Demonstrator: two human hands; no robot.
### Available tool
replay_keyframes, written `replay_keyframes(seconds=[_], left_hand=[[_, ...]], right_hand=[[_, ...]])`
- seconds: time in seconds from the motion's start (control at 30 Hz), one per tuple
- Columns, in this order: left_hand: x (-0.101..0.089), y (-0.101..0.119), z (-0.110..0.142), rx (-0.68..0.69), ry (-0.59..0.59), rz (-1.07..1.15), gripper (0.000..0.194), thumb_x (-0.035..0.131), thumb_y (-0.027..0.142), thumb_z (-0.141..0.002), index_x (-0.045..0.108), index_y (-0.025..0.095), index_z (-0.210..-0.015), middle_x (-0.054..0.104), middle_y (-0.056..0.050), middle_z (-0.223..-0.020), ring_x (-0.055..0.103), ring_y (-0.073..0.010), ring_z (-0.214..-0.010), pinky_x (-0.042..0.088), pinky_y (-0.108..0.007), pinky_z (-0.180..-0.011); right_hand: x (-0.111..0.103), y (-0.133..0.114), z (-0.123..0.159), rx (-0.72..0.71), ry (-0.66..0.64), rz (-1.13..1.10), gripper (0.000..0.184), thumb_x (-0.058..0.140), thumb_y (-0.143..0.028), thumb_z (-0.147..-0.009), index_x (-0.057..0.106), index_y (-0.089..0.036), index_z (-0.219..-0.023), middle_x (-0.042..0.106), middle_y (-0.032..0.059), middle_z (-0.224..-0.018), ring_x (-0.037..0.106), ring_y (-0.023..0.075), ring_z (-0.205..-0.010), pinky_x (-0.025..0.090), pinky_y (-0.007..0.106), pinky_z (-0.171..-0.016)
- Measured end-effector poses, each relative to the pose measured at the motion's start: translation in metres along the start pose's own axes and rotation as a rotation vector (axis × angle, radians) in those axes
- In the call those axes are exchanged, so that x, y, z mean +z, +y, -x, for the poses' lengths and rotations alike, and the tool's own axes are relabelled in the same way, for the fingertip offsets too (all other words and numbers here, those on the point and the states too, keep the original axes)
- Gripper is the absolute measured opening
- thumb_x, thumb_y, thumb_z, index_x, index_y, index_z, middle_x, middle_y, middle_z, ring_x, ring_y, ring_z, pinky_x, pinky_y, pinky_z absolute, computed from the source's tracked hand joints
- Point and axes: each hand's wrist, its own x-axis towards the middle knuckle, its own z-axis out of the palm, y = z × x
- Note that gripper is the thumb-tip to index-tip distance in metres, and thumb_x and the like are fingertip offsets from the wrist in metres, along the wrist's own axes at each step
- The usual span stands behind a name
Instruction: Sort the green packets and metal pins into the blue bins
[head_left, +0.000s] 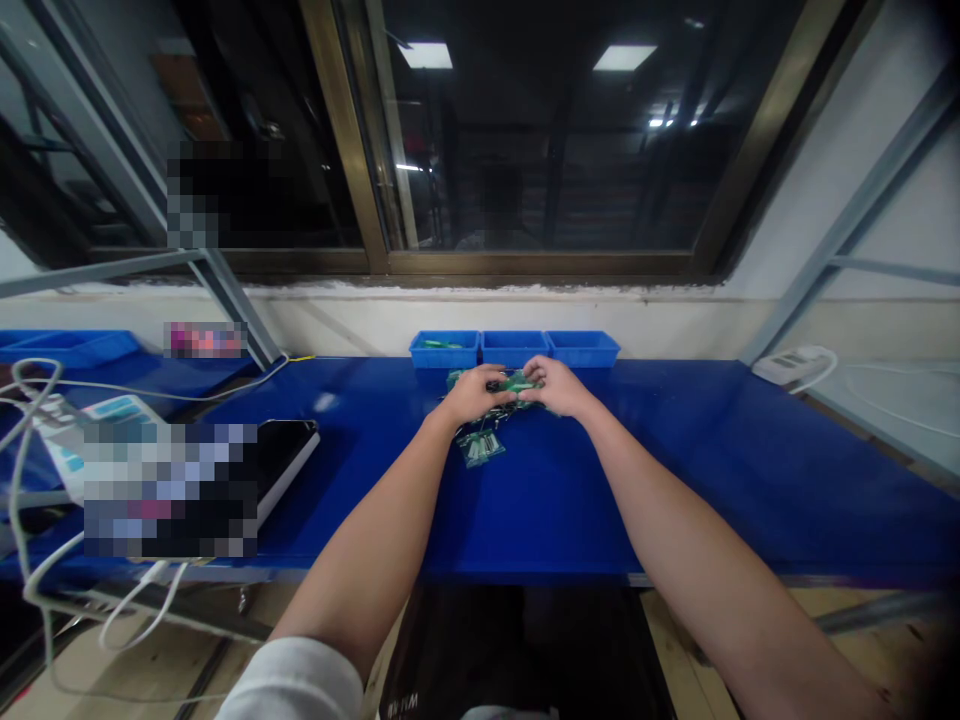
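Observation:
A heap of small green-and-clear packets [519,384] lies on the blue table, just in front of the blue bins. From the left, my left hand [478,393] curls its fingers over the heap's near side. My right hand [556,387] bends round the other side, its thumb pointing inward against the packets. Both hands touch the heap, and their fingertips partly hide what they grip. Nearer to me, one flat green packet [481,448] rests on the table below my left hand, with pale thin pieces showing inside. Dark small bits show between my hands.
Three joined blue bins [514,350] stand at the table's back edge; the left one holds something green. A dark device with a white side [289,470] and white cables [34,480] lie at left. A white power strip [791,363] sits at right, by a metal frame [877,200].

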Motion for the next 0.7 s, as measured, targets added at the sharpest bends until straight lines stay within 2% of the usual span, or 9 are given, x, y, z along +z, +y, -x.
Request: replay_keyframes(seconds=[0.13, 0.27, 0.33, 0.4, 0.53, 0.63, 0.7], left_hand=[[0.002, 0.002, -0.003, -0.009, 0.151, 0.105, 0.017, 0.066, 0.021, -0.072, 0.071, 0.021, -0.088, 0.065, -0.005, -0.112, 0.06, -0.0207, -0.104, 0.043, -0.035, -0.096], [0.003, 0.0, -0.004, -0.029, 0.279, 0.177, 0.011, 0.066, 0.016, -0.071, 0.07, 0.019, -0.081, 0.068, -0.005, -0.103, 0.062, -0.0199, -0.097, 0.045, -0.034, -0.093], [0.005, -0.002, -0.005, -0.064, 0.307, 0.23, 0.012, 0.065, 0.018, -0.071, 0.069, 0.017, -0.083, 0.069, -0.005, -0.095, 0.063, -0.0198, -0.09, 0.047, -0.034, -0.088], [0.007, -0.004, -0.007, -0.122, 0.311, 0.322, 0.022, 0.064, 0.02, -0.072, 0.065, 0.016, -0.094, 0.068, -0.005, -0.085, 0.063, -0.0188, -0.081, 0.05, -0.033, -0.078], [0.01, -0.004, -0.009, -0.18, 0.338, 0.484, 0.042, 0.06, 0.023, -0.076, 0.049, 0.017, -0.117, 0.062, 0.0, -0.072, 0.059, -0.0141, -0.065, 0.048, -0.026, -0.063], [0.01, -0.002, -0.009, -0.212, 0.397, 0.431, 0.036, 0.054, 0.021, -0.077, 0.049, 0.02, -0.113, 0.058, 0.003, -0.068, 0.054, -0.0119, -0.059, 0.045, -0.024, -0.06], [0.007, -0.001, -0.009, -0.262, 0.444, 0.355, 0.024, 0.05, 0.02, -0.076, 0.057, 0.02, -0.099, 0.057, 0.003, -0.066, 0.052, -0.0118, -0.058, 0.044, -0.024, -0.06]], right_hand=[[0.011, 0.0, -0.001, -0.093, 0.215, 0.028, 0.014, 0.066, -0.024, -0.063, 0.058, -0.018, -0.073, 0.059, -0.0002, -0.073, 0.053, 0.0145, -0.068, 0.043, 0.028, -0.066], [0.024, -0.002, -0.002, -0.132, 0.356, 0.021, 0.012, 0.064, -0.029, -0.067, 0.058, -0.018, -0.068, 0.062, 0.0037, -0.078, 0.056, 0.0169, -0.073, 0.044, 0.029, -0.068], [0.028, -0.003, -0.003, -0.092, 0.364, -0.032, 0.016, 0.066, -0.032, -0.068, 0.059, -0.019, -0.073, 0.064, 0.0035, -0.075, 0.058, 0.0176, -0.071, 0.045, 0.029, -0.066], [0.031, -0.003, -0.004, -0.054, 0.353, -0.09, 0.024, 0.068, -0.035, -0.066, 0.059, -0.018, -0.081, 0.065, 0.0027, -0.073, 0.059, 0.0179, -0.068, 0.045, 0.029, -0.065], [0.035, -0.004, -0.004, -0.036, 0.35, -0.131, 0.035, 0.068, -0.035, -0.067, 0.058, -0.017, -0.095, 0.067, 0.0038, -0.075, 0.061, 0.0183, -0.067, 0.046, 0.03, -0.066], [0.036, -0.007, -0.004, -0.059, 0.38, -0.098, 0.039, 0.065, -0.034, -0.07, 0.056, -0.016, -0.103, 0.068, 0.0053, -0.08, 0.06, 0.0169, -0.068, 0.047, 0.029, -0.068], [0.036, -0.009, -0.002, -0.073, 0.395, -0.049, 0.038, 0.064, -0.035, -0.071, 0.057, -0.016, -0.104, 0.068, 0.0056, -0.081, 0.059, 0.0158, -0.068, 0.047, 0.029, -0.069]])
